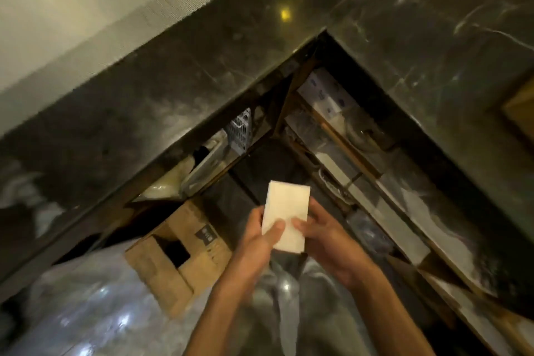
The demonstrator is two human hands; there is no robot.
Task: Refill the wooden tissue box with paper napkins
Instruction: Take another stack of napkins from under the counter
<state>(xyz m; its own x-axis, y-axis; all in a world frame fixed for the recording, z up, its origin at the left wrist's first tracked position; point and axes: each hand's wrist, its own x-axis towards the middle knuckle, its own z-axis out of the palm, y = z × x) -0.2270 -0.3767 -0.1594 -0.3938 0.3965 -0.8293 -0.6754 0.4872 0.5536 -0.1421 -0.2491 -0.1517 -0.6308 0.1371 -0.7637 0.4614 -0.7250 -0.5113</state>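
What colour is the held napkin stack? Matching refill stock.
White to cream, plain napkin stack, seen in the head view.

Dark marble counter wraps corner ahead, top bare. Below, shelves crammed. Cardboard box and plastic bags block floor left; narrow dark floor gap between.

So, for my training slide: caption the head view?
Both hands, left hand and right hand, hold a napkin stack above a cardboard box.

Both hands hold a white stack of napkins in the air, the left hand and right hand gripping its near end. Beyond it, the dark marble worktop forms an inner corner, with a cardboard box on the floor below its edge.
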